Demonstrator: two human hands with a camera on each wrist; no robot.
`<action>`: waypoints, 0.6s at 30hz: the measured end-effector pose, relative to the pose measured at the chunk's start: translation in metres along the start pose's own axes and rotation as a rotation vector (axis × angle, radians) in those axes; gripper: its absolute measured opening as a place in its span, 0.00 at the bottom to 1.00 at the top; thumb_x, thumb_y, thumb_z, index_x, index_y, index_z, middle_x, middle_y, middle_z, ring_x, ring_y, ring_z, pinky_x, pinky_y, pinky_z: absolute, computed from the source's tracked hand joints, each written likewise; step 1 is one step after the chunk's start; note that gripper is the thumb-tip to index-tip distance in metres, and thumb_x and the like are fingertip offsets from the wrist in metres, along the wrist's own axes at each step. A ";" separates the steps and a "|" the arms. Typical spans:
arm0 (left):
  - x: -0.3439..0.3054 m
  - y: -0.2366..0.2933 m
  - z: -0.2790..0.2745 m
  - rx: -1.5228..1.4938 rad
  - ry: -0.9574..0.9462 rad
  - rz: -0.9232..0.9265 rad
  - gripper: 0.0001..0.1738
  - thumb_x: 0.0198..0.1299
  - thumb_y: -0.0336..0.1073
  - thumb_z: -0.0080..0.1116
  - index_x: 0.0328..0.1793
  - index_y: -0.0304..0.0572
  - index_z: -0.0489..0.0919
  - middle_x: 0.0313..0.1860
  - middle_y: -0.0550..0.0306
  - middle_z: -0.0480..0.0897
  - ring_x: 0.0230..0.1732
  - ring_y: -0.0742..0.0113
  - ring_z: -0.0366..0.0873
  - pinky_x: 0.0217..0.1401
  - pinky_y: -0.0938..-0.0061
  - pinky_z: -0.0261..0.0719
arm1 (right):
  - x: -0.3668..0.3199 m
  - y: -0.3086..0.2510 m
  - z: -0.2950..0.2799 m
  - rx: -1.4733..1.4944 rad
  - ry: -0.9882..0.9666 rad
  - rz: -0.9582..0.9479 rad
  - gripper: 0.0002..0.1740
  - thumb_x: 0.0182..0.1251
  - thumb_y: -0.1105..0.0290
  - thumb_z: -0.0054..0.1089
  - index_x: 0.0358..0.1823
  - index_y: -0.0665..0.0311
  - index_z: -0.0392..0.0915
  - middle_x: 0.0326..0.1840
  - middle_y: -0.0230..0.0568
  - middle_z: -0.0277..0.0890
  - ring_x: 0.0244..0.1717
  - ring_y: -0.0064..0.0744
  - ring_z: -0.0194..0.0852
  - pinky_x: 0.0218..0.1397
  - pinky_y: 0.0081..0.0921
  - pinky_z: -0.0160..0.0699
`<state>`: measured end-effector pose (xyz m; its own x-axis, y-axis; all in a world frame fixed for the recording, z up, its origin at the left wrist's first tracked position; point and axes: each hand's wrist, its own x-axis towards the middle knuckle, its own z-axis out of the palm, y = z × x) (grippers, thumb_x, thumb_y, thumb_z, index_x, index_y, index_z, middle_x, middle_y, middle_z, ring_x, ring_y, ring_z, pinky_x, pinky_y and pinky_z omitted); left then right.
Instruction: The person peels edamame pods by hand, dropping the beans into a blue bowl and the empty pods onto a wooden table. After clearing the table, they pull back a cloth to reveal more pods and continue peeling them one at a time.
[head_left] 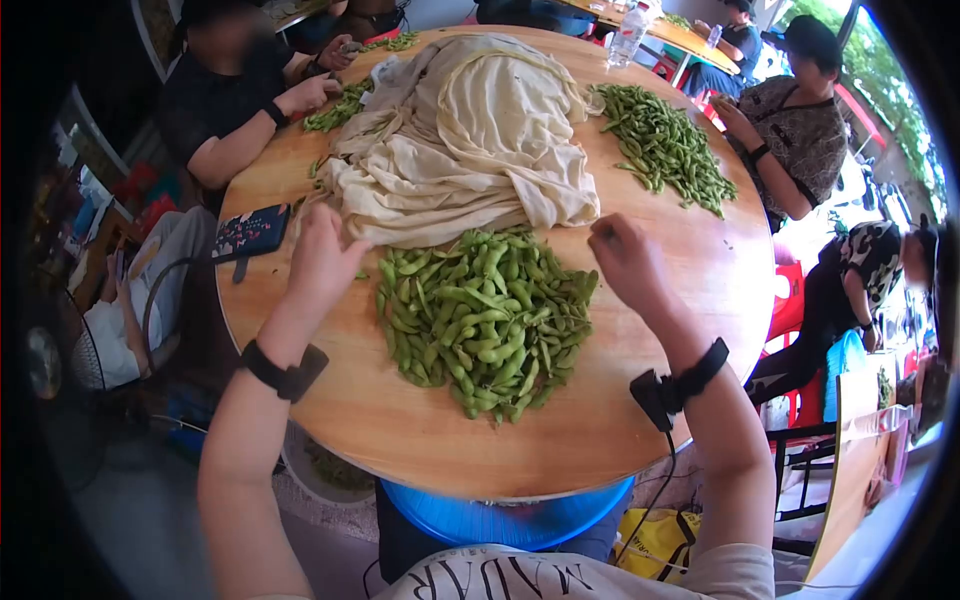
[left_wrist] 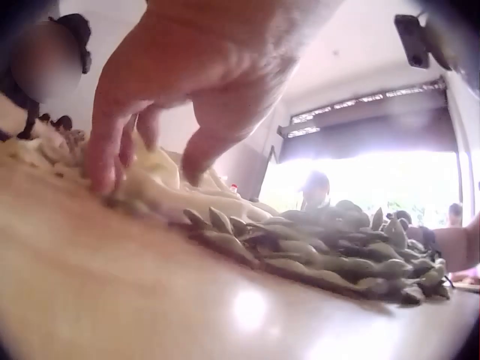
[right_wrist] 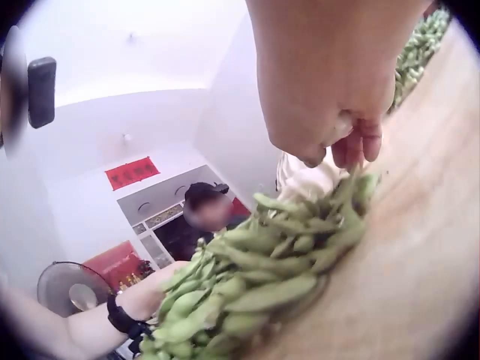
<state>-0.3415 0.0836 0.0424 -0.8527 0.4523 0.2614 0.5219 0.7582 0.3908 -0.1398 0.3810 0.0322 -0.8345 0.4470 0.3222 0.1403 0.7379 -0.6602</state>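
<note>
A heap of green edamame pods (head_left: 485,320) lies on the round wooden table, between my two hands. Just beyond it a large cream cloth (head_left: 470,150) is bunched up in folds. My left hand (head_left: 325,255) is by the cloth's near left edge; in the left wrist view its fingers (left_wrist: 105,161) reach down close over the tabletop, with the thumb apart from them. On the other side, my right hand (head_left: 632,262) is near the cloth's right corner. Its fingers (right_wrist: 360,142) are curled in above the pods, and nothing shows clearly in its grasp.
A dark patterned phone case (head_left: 250,232) lies at the table's left edge. Another pod heap (head_left: 665,145) spreads at the right, with a smaller pile (head_left: 340,108) at the back left. Other people sit around the table, hands near those piles. A plastic bottle (head_left: 630,35) stands at the back.
</note>
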 end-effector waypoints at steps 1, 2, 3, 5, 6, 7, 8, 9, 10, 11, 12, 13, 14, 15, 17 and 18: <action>-0.005 -0.005 0.007 -0.118 -0.093 0.020 0.11 0.54 0.31 0.58 0.40 0.33 0.72 0.39 0.51 0.75 0.41 0.61 0.74 0.42 0.72 0.72 | -0.011 -0.001 0.004 0.094 -0.069 0.057 0.12 0.58 0.68 0.56 0.42 0.63 0.73 0.36 0.50 0.76 0.37 0.45 0.76 0.41 0.34 0.73; -0.006 -0.014 0.018 -0.235 -0.180 0.043 0.12 0.56 0.33 0.57 0.42 0.32 0.73 0.40 0.52 0.74 0.43 0.62 0.73 0.44 0.72 0.71 | -0.017 -0.002 0.009 0.190 -0.132 0.108 0.12 0.59 0.67 0.56 0.43 0.63 0.73 0.37 0.50 0.77 0.37 0.43 0.77 0.42 0.32 0.73; -0.009 -0.019 0.021 -0.350 -0.265 0.063 0.14 0.58 0.35 0.56 0.45 0.32 0.73 0.42 0.52 0.74 0.45 0.63 0.73 0.47 0.73 0.71 | -0.017 -0.002 0.018 0.231 -0.121 0.078 0.13 0.60 0.65 0.56 0.43 0.63 0.73 0.37 0.50 0.77 0.38 0.42 0.77 0.43 0.31 0.73; -0.021 0.016 0.024 -0.531 -0.239 0.287 0.20 0.63 0.42 0.52 0.53 0.32 0.73 0.47 0.51 0.73 0.50 0.67 0.69 0.54 0.76 0.67 | -0.007 -0.004 0.042 0.311 -0.104 0.016 0.14 0.61 0.63 0.56 0.44 0.63 0.73 0.37 0.49 0.77 0.39 0.40 0.77 0.44 0.29 0.72; -0.022 0.027 0.027 -0.519 -0.388 0.239 0.24 0.65 0.46 0.48 0.57 0.33 0.70 0.54 0.50 0.71 0.55 0.66 0.67 0.60 0.76 0.62 | -0.003 -0.010 0.050 0.335 -0.118 0.028 0.15 0.61 0.62 0.55 0.44 0.63 0.73 0.36 0.49 0.77 0.39 0.40 0.76 0.44 0.29 0.72; -0.026 0.043 0.033 -0.548 -0.433 0.093 0.29 0.65 0.50 0.47 0.63 0.35 0.66 0.66 0.44 0.60 0.66 0.59 0.58 0.66 0.72 0.55 | 0.002 -0.017 0.057 0.357 -0.130 0.038 0.15 0.62 0.62 0.55 0.45 0.63 0.73 0.36 0.49 0.77 0.39 0.40 0.76 0.45 0.29 0.72; -0.037 0.056 0.035 -0.517 -0.438 0.034 0.35 0.64 0.57 0.43 0.68 0.39 0.60 0.71 0.39 0.50 0.73 0.54 0.45 0.71 0.69 0.46 | 0.006 -0.024 0.061 0.379 -0.143 0.047 0.15 0.62 0.62 0.54 0.45 0.64 0.72 0.36 0.50 0.77 0.39 0.40 0.76 0.45 0.29 0.72; -0.043 0.063 0.044 -0.540 -0.408 0.043 0.37 0.63 0.59 0.42 0.69 0.40 0.58 0.71 0.34 0.47 0.73 0.48 0.44 0.71 0.66 0.46 | 0.007 -0.030 0.062 0.361 -0.174 0.081 0.15 0.63 0.61 0.53 0.45 0.64 0.72 0.36 0.49 0.76 0.39 0.38 0.75 0.45 0.29 0.71; -0.047 0.068 0.050 -0.561 -0.381 0.053 0.39 0.62 0.61 0.41 0.70 0.42 0.56 0.71 0.30 0.45 0.73 0.42 0.43 0.71 0.63 0.46 | 0.004 -0.031 0.061 0.380 -0.174 0.062 0.15 0.63 0.62 0.53 0.45 0.64 0.72 0.35 0.49 0.76 0.39 0.38 0.75 0.45 0.29 0.71; -0.051 0.072 0.052 -0.551 -0.389 0.066 0.38 0.62 0.61 0.41 0.70 0.41 0.57 0.71 0.30 0.45 0.73 0.42 0.43 0.71 0.63 0.47 | 0.001 -0.030 0.060 0.398 -0.178 0.041 0.15 0.63 0.62 0.53 0.45 0.65 0.72 0.35 0.49 0.76 0.39 0.37 0.74 0.45 0.29 0.71; -0.055 0.075 0.052 -0.546 -0.391 0.074 0.38 0.62 0.61 0.41 0.70 0.41 0.57 0.70 0.30 0.46 0.72 0.41 0.43 0.71 0.63 0.47 | 0.000 -0.028 0.061 0.412 -0.188 0.014 0.16 0.63 0.62 0.53 0.46 0.65 0.72 0.35 0.49 0.76 0.39 0.37 0.74 0.45 0.29 0.71; -0.058 0.078 0.052 -0.551 -0.399 0.105 0.37 0.63 0.60 0.41 0.69 0.40 0.58 0.70 0.31 0.48 0.72 0.41 0.45 0.71 0.64 0.47 | -0.004 -0.025 0.062 0.446 -0.162 -0.079 0.15 0.63 0.62 0.53 0.45 0.65 0.72 0.35 0.48 0.76 0.38 0.36 0.74 0.45 0.29 0.71; -0.062 0.078 0.059 -0.533 -0.388 0.117 0.37 0.63 0.60 0.41 0.68 0.40 0.59 0.69 0.32 0.51 0.72 0.42 0.46 0.71 0.63 0.47 | -0.010 -0.019 0.061 0.452 -0.183 -0.052 0.15 0.63 0.63 0.53 0.45 0.66 0.72 0.35 0.47 0.76 0.38 0.36 0.74 0.45 0.29 0.71; -0.068 0.084 0.057 -0.520 -0.379 0.131 0.35 0.64 0.57 0.40 0.68 0.37 0.59 0.68 0.37 0.54 0.70 0.48 0.50 0.70 0.66 0.49 | -0.016 -0.019 0.057 0.456 -0.203 -0.021 0.15 0.63 0.63 0.53 0.45 0.66 0.72 0.35 0.47 0.76 0.38 0.35 0.74 0.45 0.29 0.71; -0.074 0.094 0.050 -0.537 -0.401 0.167 0.35 0.65 0.55 0.42 0.68 0.35 0.59 0.67 0.41 0.57 0.70 0.52 0.51 0.70 0.68 0.50 | -0.026 -0.017 0.046 0.408 -0.221 -0.015 0.15 0.63 0.63 0.53 0.46 0.66 0.72 0.36 0.46 0.76 0.38 0.34 0.73 0.45 0.28 0.71; -0.076 0.099 0.046 -0.565 -0.437 0.185 0.37 0.64 0.56 0.43 0.68 0.35 0.57 0.68 0.40 0.55 0.70 0.50 0.50 0.70 0.67 0.50 | -0.032 -0.020 0.038 0.391 -0.219 -0.004 0.15 0.63 0.63 0.53 0.46 0.66 0.72 0.35 0.46 0.76 0.38 0.34 0.73 0.45 0.28 0.71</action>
<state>-0.2264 0.1457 0.0209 -0.6190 0.7845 0.0380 0.4891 0.3472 0.8001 -0.1360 0.3330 0.0092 -0.9337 0.2956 0.2019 -0.0400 0.4743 -0.8795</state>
